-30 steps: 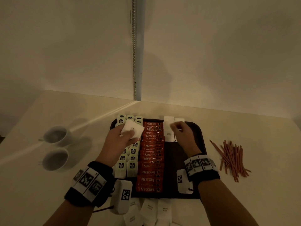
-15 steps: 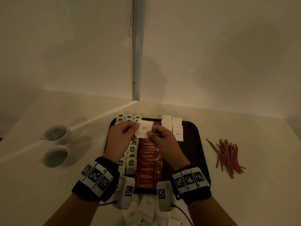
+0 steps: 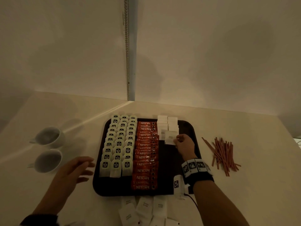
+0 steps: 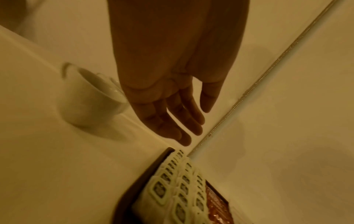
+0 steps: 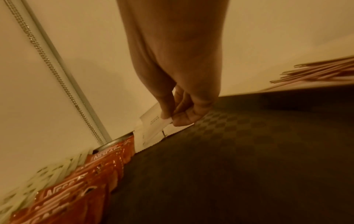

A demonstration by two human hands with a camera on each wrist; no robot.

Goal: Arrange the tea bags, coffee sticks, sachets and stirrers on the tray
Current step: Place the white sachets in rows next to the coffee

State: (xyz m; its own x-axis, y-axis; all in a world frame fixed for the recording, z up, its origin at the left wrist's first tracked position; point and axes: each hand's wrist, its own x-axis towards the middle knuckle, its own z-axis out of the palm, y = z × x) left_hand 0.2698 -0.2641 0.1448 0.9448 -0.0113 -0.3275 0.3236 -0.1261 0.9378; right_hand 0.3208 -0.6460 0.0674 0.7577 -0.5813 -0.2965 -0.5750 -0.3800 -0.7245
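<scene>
1. The right hand [image 3: 184,145] pinches a white sugar sachet [image 3: 171,137] by its edge, at the near end of the two sachet rows [image 3: 167,126] in the upper right of the dark tray [image 3: 169,163] at centre frame; the wrist view shows thumb and fingers [image 5: 179,119] in a closed grip on the paper.
2. The left hand [image 3: 74,168] hovers with flat, spread fingers and no grip on anything, over the bench [image 3: 260,185] left of the tray, near two white cups [image 3: 47,149].
3. Tea bags [image 3: 118,144] fill the tray's left; red coffee sticks [image 3: 145,154] run down its middle.
4. The step in hand appears to be laying sachets; more loose sachets [image 3: 145,209] wait at bottom centre.
5. Next, probably, set this sachet square against its row, then fetch another; the stirrers [image 3: 223,155] lie unplaced at right.
</scene>
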